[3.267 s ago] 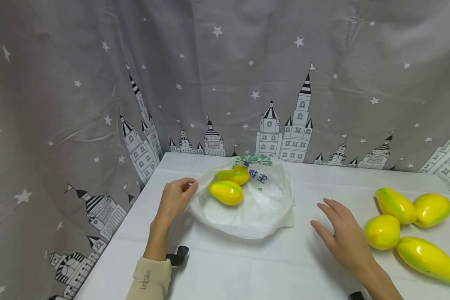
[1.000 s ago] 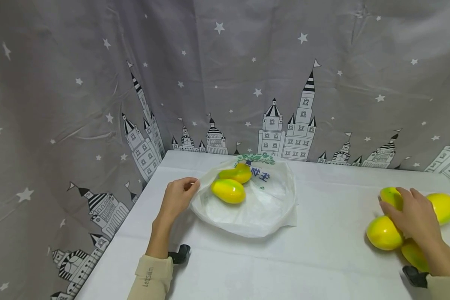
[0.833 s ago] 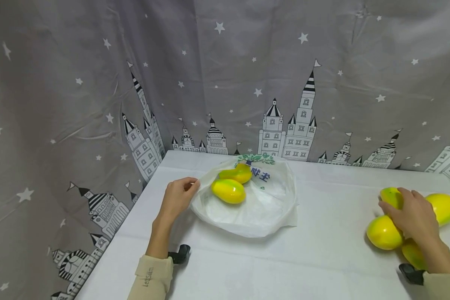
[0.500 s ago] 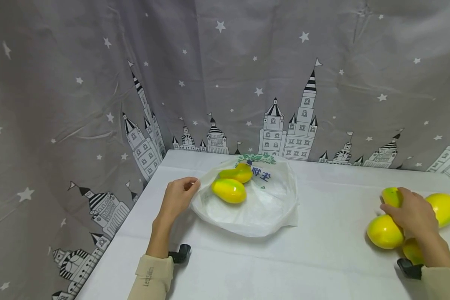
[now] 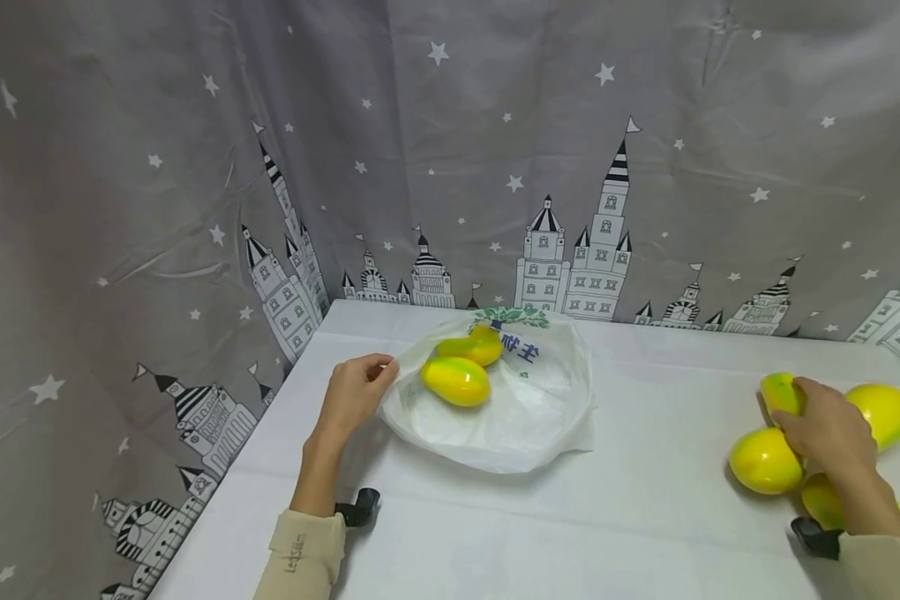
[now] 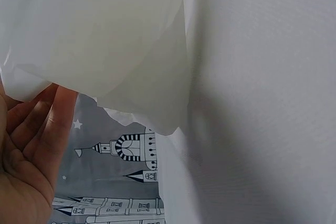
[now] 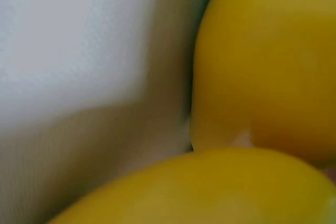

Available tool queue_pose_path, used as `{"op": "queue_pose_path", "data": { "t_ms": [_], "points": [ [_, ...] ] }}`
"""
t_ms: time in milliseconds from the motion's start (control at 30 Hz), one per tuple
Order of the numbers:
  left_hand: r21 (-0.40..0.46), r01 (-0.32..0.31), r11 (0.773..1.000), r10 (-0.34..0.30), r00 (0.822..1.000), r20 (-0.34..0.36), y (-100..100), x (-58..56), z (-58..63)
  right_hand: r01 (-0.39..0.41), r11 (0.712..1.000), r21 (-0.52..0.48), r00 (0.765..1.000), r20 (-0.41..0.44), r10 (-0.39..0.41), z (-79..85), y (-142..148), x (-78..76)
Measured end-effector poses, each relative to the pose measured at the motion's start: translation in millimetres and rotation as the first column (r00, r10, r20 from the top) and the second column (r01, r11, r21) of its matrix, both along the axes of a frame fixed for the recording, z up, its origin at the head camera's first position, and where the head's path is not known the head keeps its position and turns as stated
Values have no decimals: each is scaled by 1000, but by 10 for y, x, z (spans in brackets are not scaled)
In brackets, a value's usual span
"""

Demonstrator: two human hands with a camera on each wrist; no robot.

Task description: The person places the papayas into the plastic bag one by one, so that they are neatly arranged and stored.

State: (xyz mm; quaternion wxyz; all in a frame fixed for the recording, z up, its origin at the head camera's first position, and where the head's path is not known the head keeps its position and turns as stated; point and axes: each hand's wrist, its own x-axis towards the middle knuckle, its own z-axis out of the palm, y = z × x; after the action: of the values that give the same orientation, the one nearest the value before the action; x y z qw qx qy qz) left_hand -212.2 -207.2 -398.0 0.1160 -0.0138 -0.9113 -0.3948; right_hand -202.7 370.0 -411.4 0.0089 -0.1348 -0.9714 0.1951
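Note:
In the head view, my left hand pinches the left rim of a white plastic bag, which lies spread with its mouth facing up. Two yellow-green mangoes lie inside its left half. The left wrist view shows the bag's thin film over the fingers. At the far right, my right hand grips a greener, longer mango, thumb on its near side. A rounder mango sits just in front of the thumb. Up close, the right wrist view shows yellow mangoes.
Another mango lies right of the right hand. A long one is partly hidden beneath the right wrist. Black camera mounts stick out at both wrists. A grey castle-print curtain borders the white tabletop.
My right hand has moved from beside the bag to the mangoes at the right and taken hold of one. It barely shifts in the last second. My left hand stays at the bag rim.

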Motion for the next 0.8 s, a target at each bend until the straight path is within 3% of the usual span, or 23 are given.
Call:
{"op": "queue_pose_path", "data": {
  "t_ms": [467, 800],
  "points": [
    [2, -4, 1000, 4, 1000, 2, 13, -4, 2, 46, 998, -40, 999, -16, -46, 3, -11, 28],
    [0, 0, 1000, 0, 1000, 0, 1, 8, 20, -83, 994, -74, 985, -158, 71, 153, -133, 52]
  ]
}}
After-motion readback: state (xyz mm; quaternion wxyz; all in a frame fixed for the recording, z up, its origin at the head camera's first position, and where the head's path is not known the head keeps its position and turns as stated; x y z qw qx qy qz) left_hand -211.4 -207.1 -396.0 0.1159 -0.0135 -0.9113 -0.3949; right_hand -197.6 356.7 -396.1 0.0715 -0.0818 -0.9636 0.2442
